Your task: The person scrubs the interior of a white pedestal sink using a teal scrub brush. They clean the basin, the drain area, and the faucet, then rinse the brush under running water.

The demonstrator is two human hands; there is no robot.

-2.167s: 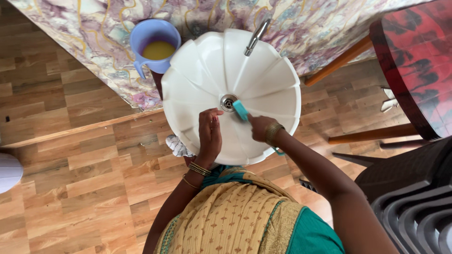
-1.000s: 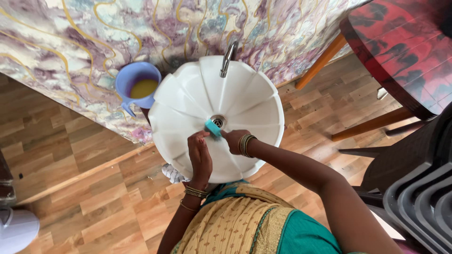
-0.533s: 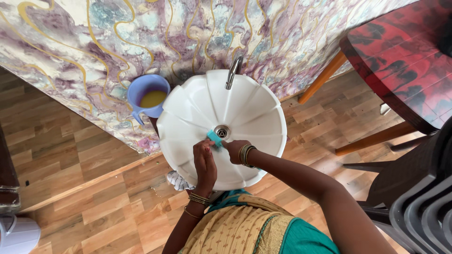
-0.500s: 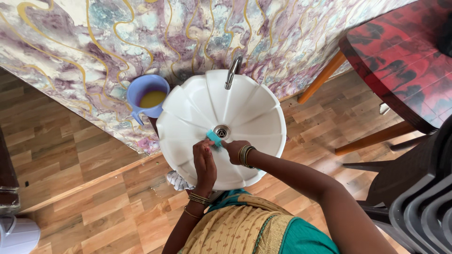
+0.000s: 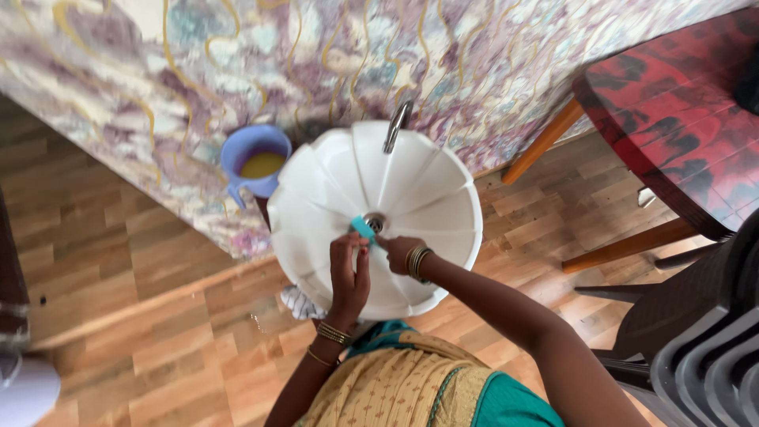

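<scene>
A white fluted wash basin (image 5: 427,209) with a metal tap (image 5: 397,125) and a drain (image 5: 376,223) stands against a marbled wall. My right hand (image 5: 395,251) grips a teal brush (image 5: 363,228) whose head lies on the bowl just left of the drain. My left hand (image 5: 349,271) rests on the basin's near slope beside the brush, fingers bent and touching the brush head. Bangles ring both wrists.
A lilac mug (image 5: 254,165) with yellow liquid sits at the basin's left rim. A red table (image 5: 680,103) with wooden legs stands at right, dark stacked plastic chairs (image 5: 696,348) at lower right. A white cloth (image 5: 299,302) shows under the basin. Wood-look floor all around.
Both hands stay near the drain with the brush, which has shifted slightly on the bowl. The camera view has drifted and is now a little blurred.
</scene>
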